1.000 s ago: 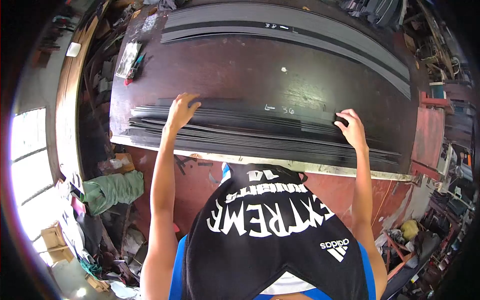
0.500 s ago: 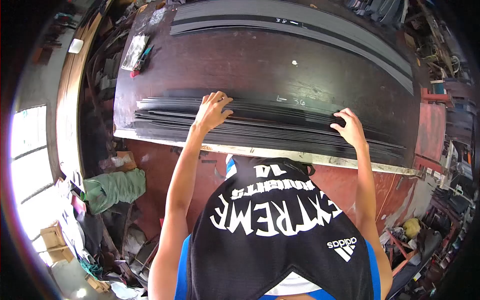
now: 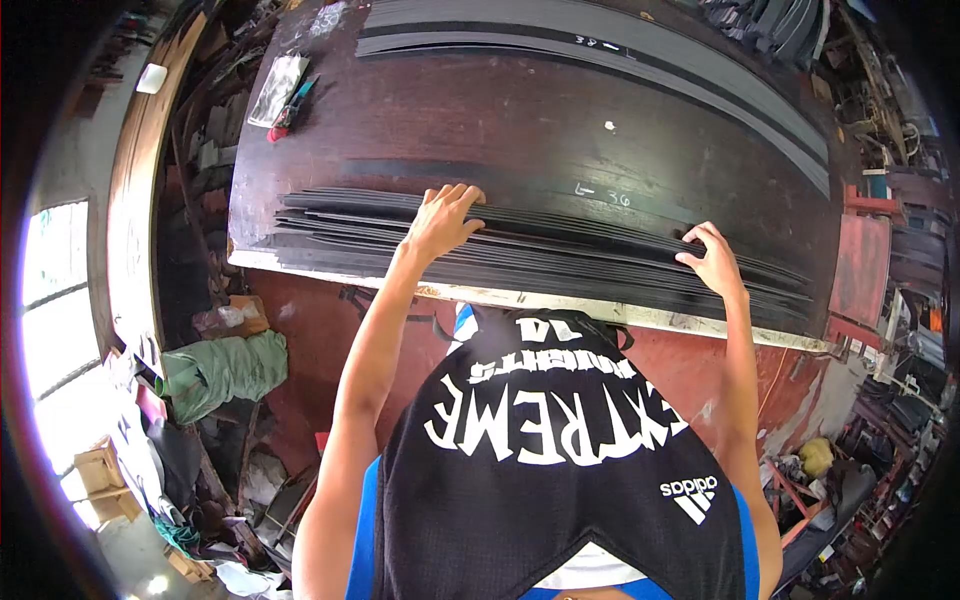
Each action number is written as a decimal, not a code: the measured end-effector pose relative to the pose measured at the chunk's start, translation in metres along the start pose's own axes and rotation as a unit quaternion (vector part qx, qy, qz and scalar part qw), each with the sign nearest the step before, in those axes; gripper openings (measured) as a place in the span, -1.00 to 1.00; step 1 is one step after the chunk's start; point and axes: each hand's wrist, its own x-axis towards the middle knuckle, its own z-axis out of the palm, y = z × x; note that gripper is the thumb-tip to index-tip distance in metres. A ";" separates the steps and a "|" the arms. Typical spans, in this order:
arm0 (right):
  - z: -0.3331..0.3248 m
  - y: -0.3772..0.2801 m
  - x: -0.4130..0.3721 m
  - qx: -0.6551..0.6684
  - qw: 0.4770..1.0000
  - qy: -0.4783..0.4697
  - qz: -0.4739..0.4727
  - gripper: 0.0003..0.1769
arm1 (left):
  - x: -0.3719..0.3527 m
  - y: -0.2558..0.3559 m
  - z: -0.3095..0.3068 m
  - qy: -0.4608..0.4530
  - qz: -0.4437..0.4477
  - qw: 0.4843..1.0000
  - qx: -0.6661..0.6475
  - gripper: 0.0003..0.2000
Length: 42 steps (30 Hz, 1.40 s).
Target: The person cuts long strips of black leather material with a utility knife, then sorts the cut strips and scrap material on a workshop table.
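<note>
Wide tabletop [image 3: 500, 115] beyond near-edge black strips [image 3: 580, 255], left hand [image 3: 440, 222] and right hand [image 3: 717, 265] curled over their far side, grip unclear

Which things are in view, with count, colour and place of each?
worktable: one, dark brown, centre
near strips: many, black, table's near side
far strips: many, mostly grey, table's far side
plastic packet: one, whitish, table's left
small item: possibly one, red-teal, beside packet
bundle: one, green, left of table
window: one, white, far left
panel: one, red, table's right
clutter: uncountable, mixed, both sides
jersey: one, mostly black, bottom centre
left hand: one, bare, at near strips
right hand: one, bare, at near strips
</note>
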 end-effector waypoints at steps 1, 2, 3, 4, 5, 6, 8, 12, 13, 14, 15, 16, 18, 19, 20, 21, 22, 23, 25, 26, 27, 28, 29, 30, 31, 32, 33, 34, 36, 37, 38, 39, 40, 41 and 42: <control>-0.001 -0.001 -0.001 0.012 1.000 -0.013 0.015 -0.64 | -0.003 -0.006 0.003 0.015 0.020 1.000 0.009 -0.61; -0.003 -0.001 -0.002 0.025 0.999 -0.026 0.031 -0.67 | -0.004 -0.008 0.001 0.031 0.041 0.999 0.018 -0.62; -0.004 -0.001 -0.004 0.026 0.999 -0.026 0.034 -0.67 | -0.007 -0.009 -0.001 0.034 0.045 0.998 0.020 -0.65; -0.005 -0.001 -0.005 0.027 0.999 -0.025 0.024 -0.70 | -0.009 -0.010 -0.001 0.031 0.046 0.998 0.020 -0.65; -0.008 -0.006 -0.005 0.029 0.999 -0.024 0.013 -0.72 | -0.010 -0.011 0.000 0.035 0.043 0.998 0.019 -0.65; -0.010 -0.012 -0.007 0.032 0.999 -0.026 0.015 -0.72 | -0.012 -0.011 0.001 0.037 0.039 0.998 0.019 -0.64; -0.012 -0.025 -0.013 0.042 0.996 -0.037 0.075 -0.75 | -0.015 -0.010 0.003 0.046 0.038 0.998 0.018 -0.67; 0.001 -0.007 -0.021 0.024 1.000 0.009 -0.007 -0.77 | -0.022 -0.010 0.000 0.060 0.027 0.998 0.005 -0.69; 0.001 -0.009 -0.022 0.025 1.000 0.012 -0.009 -0.77 | -0.023 -0.013 0.004 0.070 0.029 0.997 0.011 -0.69; 0.002 -0.011 -0.022 0.026 0.999 0.016 -0.011 -0.77 | -0.024 -0.015 0.007 0.080 0.031 0.996 0.016 -0.68; 0.002 -0.013 -0.023 0.029 0.999 0.013 0.003 -0.77 | -0.025 -0.012 0.005 0.067 0.015 0.998 0.011 -0.66; 0.004 -0.008 -0.023 0.019 1.000 0.017 -0.018 -0.77 | -0.026 -0.014 0.008 0.080 0.015 0.997 0.008 -0.66; 0.004 -0.010 -0.024 0.017 0.999 0.019 -0.034 -0.76 | -0.027 -0.015 0.010 0.093 0.024 0.995 0.009 -0.66; 0.005 -0.010 -0.024 0.019 0.999 0.016 -0.041 -0.76 | -0.027 -0.016 0.010 0.096 0.018 0.995 0.011 -0.66; 0.005 -0.010 -0.024 0.012 0.999 0.010 -0.029 -0.72 | -0.027 -0.016 0.011 0.097 0.024 0.995 0.007 -0.66; 0.006 -0.011 -0.025 0.005 1.000 0.004 -0.015 -0.68 | -0.028 -0.017 0.011 0.097 0.032 0.995 0.001 -0.65; 0.008 -0.014 -0.025 0.005 1.000 0.002 -0.018 -0.68 | -0.030 -0.018 0.010 0.098 0.029 0.995 0.001 -0.65; 0.008 -0.022 -0.025 -0.007 0.999 0.009 -0.040 -0.61 | -0.030 -0.018 0.009 0.098 0.031 0.995 0.002 -0.65; 0.012 -0.035 -0.029 -0.020 0.998 -0.004 -0.057 -0.35 | -0.030 -0.017 0.010 0.079 0.021 0.997 -0.010 -0.55; 0.014 -0.041 -0.032 -0.022 0.997 -0.032 -0.063 -0.11 | -0.033 -0.014 0.008 0.077 0.025 0.997 -0.015 -0.55; 0.017 -0.046 -0.034 -0.067 0.993 -0.043 -0.084 0.02 | -0.037 -0.009 0.003 0.084 0.039 0.996 0.017 -0.48; 0.022 -0.050 -0.037 -0.111 0.987 -0.055 -0.105 0.16 | -0.042 -0.005 0.000 0.091 0.054 0.993 0.049 -0.39; 0.026 -0.055 -0.040 -0.133 0.985 -0.062 -0.095 0.24 | -0.048 -0.004 -0.002 0.054 0.041 0.996 0.049 -0.23; 0.029 -0.056 -0.042 -0.155 0.982 -0.068 -0.084 0.31 | -0.055 -0.004 -0.002 0.029 0.029 0.997 0.058 -0.07; 0.035 -0.047 -0.044 -0.172 0.980 -0.062 -0.084 0.34 | -0.061 -0.004 -0.002 0.020 0.034 0.996 0.084 0.01; 0.036 -0.044 -0.044 -0.174 0.980 -0.061 -0.077 0.34 | -0.068 -0.005 -0.002 0.011 0.039 0.993 0.110 0.09; 0.037 -0.041 -0.045 -0.159 0.982 -0.059 -0.080 0.34 | -0.073 -0.009 0.003 -0.005 0.039 0.993 0.108 0.17; 0.037 -0.039 -0.045 -0.144 0.984 -0.057 -0.084 0.34 | -0.077 -0.011 0.008 -0.007 0.044 0.993 0.106 0.17; 0.038 -0.036 -0.047 -0.147 0.983 -0.052 -0.092 0.28 | -0.083 -0.010 0.012 0.009 0.054 0.992 0.115 0.17; 0.037 -0.035 -0.048 -0.150 0.982 -0.048 -0.107 0.23 | -0.083 -0.009 0.014 0.013 0.051 0.992 0.114 0.17; 0.037 -0.034 -0.048 -0.153 0.979 -0.045 -0.123 0.18 | -0.082 -0.012 0.016 0.012 0.054 0.992 0.112 0.17; 0.036 -0.033 -0.048 -0.155 0.978 -0.041 -0.131 0.13 | -0.082 -0.017 0.018 0.019 0.067 0.989 0.130 0.14; 0.038 -0.028 -0.048 -0.155 0.979 -0.042 -0.129 0.13 | -0.082 -0.021 0.020 0.025 0.078 0.986 0.148 0.11; 0.043 -0.021 -0.047 -0.147 0.979 -0.020 -0.139 0.11 | -0.080 -0.023 0.019 0.041 0.083 0.986 0.139 0.02; 0.048 -0.015 -0.045 -0.139 0.979 0.002 -0.151 0.10 | -0.075 -0.026 0.019 0.074 0.096 0.983 0.138 -0.06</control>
